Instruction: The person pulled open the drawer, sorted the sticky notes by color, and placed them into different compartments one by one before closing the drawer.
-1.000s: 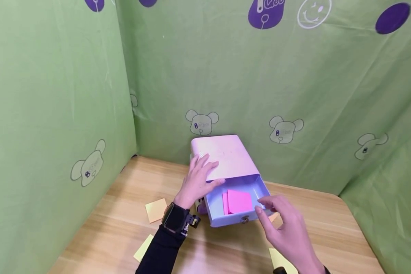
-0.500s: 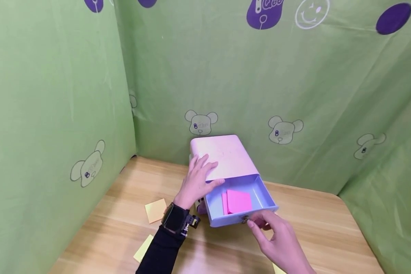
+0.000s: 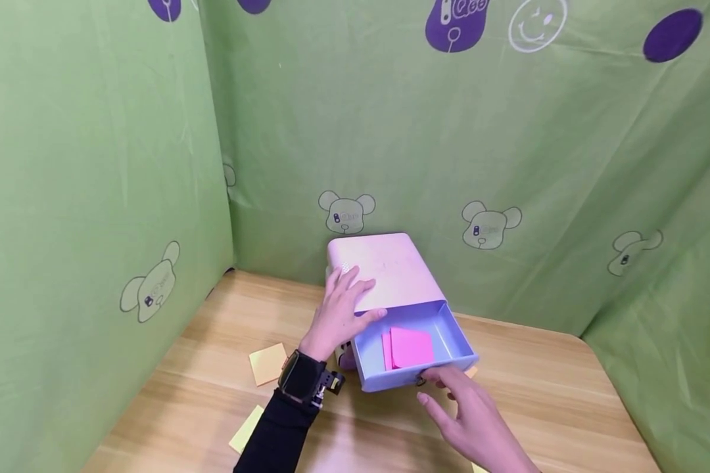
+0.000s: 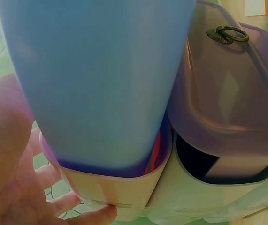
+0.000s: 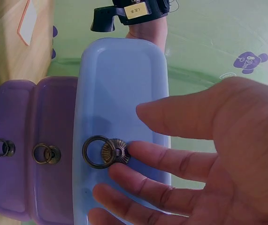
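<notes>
A small drawer cabinet with a pale pink top (image 3: 393, 266) stands against the green cloth. Its top blue drawer (image 3: 387, 381) is pulled out, with pink sticky notes (image 3: 411, 348) lying inside. My left hand (image 3: 334, 322) rests on the cabinet's left top edge, fingers spread. At the drawer's front, my right hand (image 3: 473, 420) has its fingers extended. In the right wrist view the fingertips are close beside the bronze ring pull (image 5: 96, 152), the thumb apart from it. Whether they touch the drawer front, I cannot tell.
Two purple drawers (image 5: 54, 112) sit below the blue one, each with a ring pull. Left of the cabinet, an orange sticky note pad (image 3: 267, 363) and a yellow one (image 3: 245, 428) lie on the wooden table (image 3: 568, 394). Green cloth (image 3: 420, 144) encloses the table.
My right hand has come down and left from the drawer's right corner to the ring pull; its thumb has since moved off the ring. The left hand and the drawer look unmoved.
</notes>
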A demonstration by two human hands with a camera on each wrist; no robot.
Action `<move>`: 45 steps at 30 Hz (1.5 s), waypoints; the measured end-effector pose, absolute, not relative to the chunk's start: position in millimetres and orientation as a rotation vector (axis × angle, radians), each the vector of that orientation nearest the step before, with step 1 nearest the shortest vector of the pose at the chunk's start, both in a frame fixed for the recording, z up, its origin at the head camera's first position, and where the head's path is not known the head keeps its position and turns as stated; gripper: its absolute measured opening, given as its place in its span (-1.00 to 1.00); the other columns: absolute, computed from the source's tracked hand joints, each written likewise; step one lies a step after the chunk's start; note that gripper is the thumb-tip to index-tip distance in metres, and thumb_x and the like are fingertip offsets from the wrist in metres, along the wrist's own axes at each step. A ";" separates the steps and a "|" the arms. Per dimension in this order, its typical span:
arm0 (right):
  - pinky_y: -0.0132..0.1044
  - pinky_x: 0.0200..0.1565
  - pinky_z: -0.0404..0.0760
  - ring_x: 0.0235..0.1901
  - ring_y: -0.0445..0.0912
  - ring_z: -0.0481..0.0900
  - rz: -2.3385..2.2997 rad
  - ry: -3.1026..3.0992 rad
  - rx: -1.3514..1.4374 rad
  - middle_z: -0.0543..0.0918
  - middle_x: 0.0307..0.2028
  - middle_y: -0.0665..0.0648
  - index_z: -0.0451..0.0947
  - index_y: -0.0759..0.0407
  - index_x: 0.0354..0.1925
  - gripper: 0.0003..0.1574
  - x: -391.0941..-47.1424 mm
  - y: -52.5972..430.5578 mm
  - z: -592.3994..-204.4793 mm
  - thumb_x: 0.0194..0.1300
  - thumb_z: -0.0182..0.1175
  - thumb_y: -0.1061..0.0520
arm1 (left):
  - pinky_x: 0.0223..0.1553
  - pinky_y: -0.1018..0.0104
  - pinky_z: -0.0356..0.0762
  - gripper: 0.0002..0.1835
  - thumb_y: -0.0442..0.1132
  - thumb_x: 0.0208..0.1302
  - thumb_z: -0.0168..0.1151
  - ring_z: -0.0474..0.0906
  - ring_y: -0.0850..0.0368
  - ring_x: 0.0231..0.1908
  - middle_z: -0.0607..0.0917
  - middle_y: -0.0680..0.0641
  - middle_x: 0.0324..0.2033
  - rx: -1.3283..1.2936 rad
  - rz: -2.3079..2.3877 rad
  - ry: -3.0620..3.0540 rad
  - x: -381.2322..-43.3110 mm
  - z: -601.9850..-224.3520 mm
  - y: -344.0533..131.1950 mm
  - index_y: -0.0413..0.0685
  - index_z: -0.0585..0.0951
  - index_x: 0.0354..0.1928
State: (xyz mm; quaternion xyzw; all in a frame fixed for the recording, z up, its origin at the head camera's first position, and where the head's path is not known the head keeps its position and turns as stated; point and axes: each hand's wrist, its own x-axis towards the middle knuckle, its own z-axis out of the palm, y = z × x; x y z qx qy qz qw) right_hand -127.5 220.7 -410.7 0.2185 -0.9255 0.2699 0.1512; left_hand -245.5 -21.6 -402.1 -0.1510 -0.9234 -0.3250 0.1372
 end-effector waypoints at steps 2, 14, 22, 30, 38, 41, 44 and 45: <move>-0.11 -0.24 0.71 -0.15 -0.17 0.60 0.793 -2.680 0.609 0.71 -0.16 0.00 0.58 0.05 -0.06 -0.67 -127.2 220.1 -410.1 0.18 0.37 0.14 | 0.31 -0.43 0.17 -0.27 0.25 0.18 0.24 -0.19 -0.25 0.49 0.15 -0.20 0.51 -0.435 -0.941 -2.669 -245.5 -401.8 -21.6 0.06 0.46 0.33; -0.13 -0.22 0.74 -0.05 -0.10 0.60 0.784 -2.625 0.730 0.67 -0.04 0.04 0.51 0.14 0.05 -0.52 -134.5 214.3 -414.4 0.16 0.39 0.16 | 0.33 -0.44 0.13 -0.27 0.24 0.18 0.24 -0.18 -0.26 0.49 0.16 -0.21 0.51 -0.430 -0.949 -2.674 -243.4 -401.0 -21.7 0.06 0.46 0.33; -0.09 -0.21 0.72 -0.03 -0.10 0.57 0.774 -2.586 0.772 0.61 -0.04 0.04 0.48 0.15 0.11 -0.42 -144.3 207.9 -417.3 0.12 0.41 0.15 | 0.32 -0.42 0.17 -0.29 0.22 0.20 0.24 -0.18 -0.25 0.49 0.16 -0.20 0.50 -0.435 -0.950 -2.665 -243.7 -400.3 -22.2 0.06 0.47 0.33; 0.01 -0.14 0.72 -0.05 0.00 0.58 0.772 -2.566 0.795 0.59 0.00 0.21 0.43 0.21 0.20 -0.31 -154.9 202.4 -420.8 0.12 0.40 0.14 | 0.33 -0.41 0.17 -0.29 0.22 0.21 0.22 -0.17 -0.27 0.48 0.17 -0.20 0.50 -0.459 -0.933 -2.683 -242.0 -399.7 -22.2 0.04 0.46 0.33; 0.10 -0.04 0.70 -0.01 0.06 0.57 0.803 -2.607 0.782 0.55 0.05 0.26 0.40 0.24 0.22 -0.32 -168.5 196.7 -417.9 0.16 0.37 0.14 | 0.34 -0.41 0.13 -0.33 0.22 0.27 0.17 -0.18 -0.26 0.48 0.16 -0.19 0.51 -0.463 -0.944 -2.683 -243.8 -398.8 -23.7 0.07 0.45 0.34; 0.08 -0.07 0.70 -0.05 0.04 0.56 0.817 -2.609 0.768 0.55 0.01 0.27 0.42 0.27 0.19 -0.34 -171.1 195.2 -418.1 0.14 0.38 0.17 | 0.36 -0.40 0.10 -0.38 0.22 0.34 0.08 -0.20 -0.24 0.49 0.13 -0.17 0.52 -0.460 -0.967 -2.705 -243.6 -399.2 -23.5 0.10 0.45 0.35; 0.08 -0.07 0.69 -0.05 0.03 0.55 0.829 -2.597 0.773 0.56 0.01 0.28 0.43 0.29 0.18 -0.34 -174.2 193.5 -418.7 0.13 0.39 0.18 | 0.37 -0.41 0.05 -0.44 0.18 0.42 -0.03 -0.22 -0.23 0.49 0.11 -0.17 0.52 -0.457 -1.009 -2.708 -242.6 -397.9 -23.8 0.11 0.46 0.33; 0.09 -0.05 0.69 -0.04 0.04 0.55 0.828 -2.595 0.776 0.56 0.02 0.28 0.43 0.29 0.18 -0.33 -175.6 192.9 -419.0 0.13 0.39 0.18 | 0.37 -0.42 0.04 -0.46 0.17 0.44 -0.06 -0.22 -0.22 0.50 0.11 -0.17 0.52 -0.457 -1.022 -2.706 -242.3 -397.1 -24.0 0.10 0.47 0.33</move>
